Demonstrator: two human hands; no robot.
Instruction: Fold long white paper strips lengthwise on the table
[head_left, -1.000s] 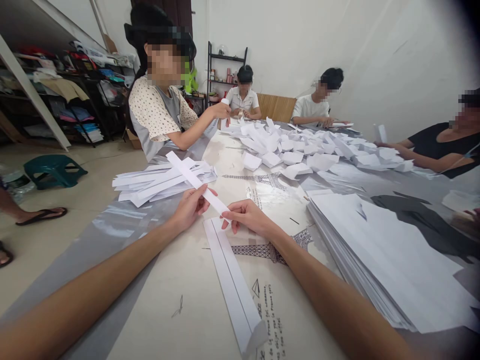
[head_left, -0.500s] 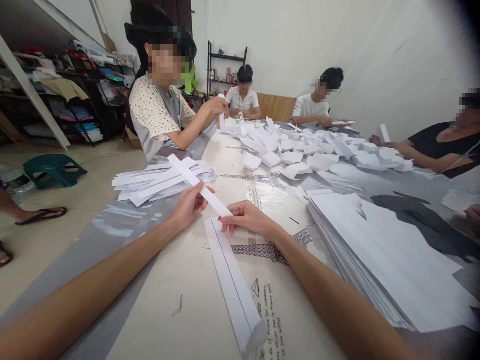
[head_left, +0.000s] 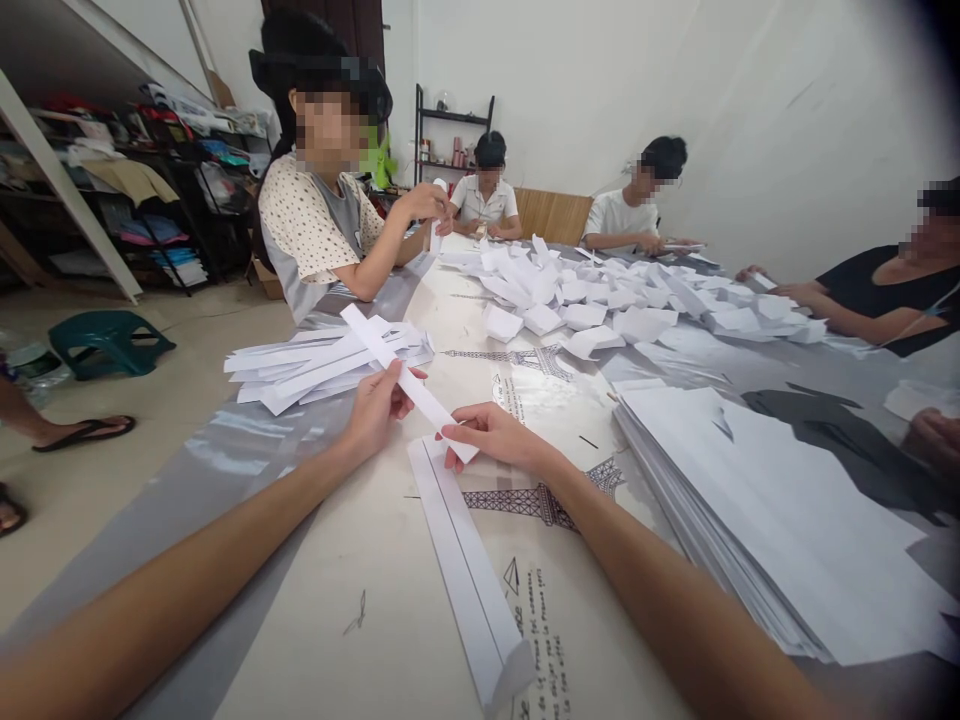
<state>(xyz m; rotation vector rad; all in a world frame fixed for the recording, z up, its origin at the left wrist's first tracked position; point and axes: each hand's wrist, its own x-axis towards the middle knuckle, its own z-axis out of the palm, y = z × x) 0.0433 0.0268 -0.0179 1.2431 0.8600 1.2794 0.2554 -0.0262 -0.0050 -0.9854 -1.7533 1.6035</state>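
Note:
A narrow white paper strip (head_left: pixel 427 397) slants between my two hands, a little above the table. My left hand (head_left: pixel 379 405) pinches it near its middle, thumb on top. At its near end, my right hand (head_left: pixel 487 437) grips it between thumb and fingers. Below my right hand lies another white paper strip (head_left: pixel 465 560) with a dark line along its length and a curled near end. A pile of white paper strips (head_left: pixel 322 368) is just beyond my left hand, and the held strip's far end reaches over it.
A thick stack of white paper sheets (head_left: pixel 780 510) lies at the right. Many folded white paper pieces (head_left: pixel 585 316) are heaped across the far table. Several people sit around it, one close at left (head_left: pixel 319 220). A green stool (head_left: pixel 111 342) stands on the floor.
The held strip has slid slightly toward my right hand, with more of its near end showing past the thumb. The co-worker at left has shifted their hands over a paper piece.

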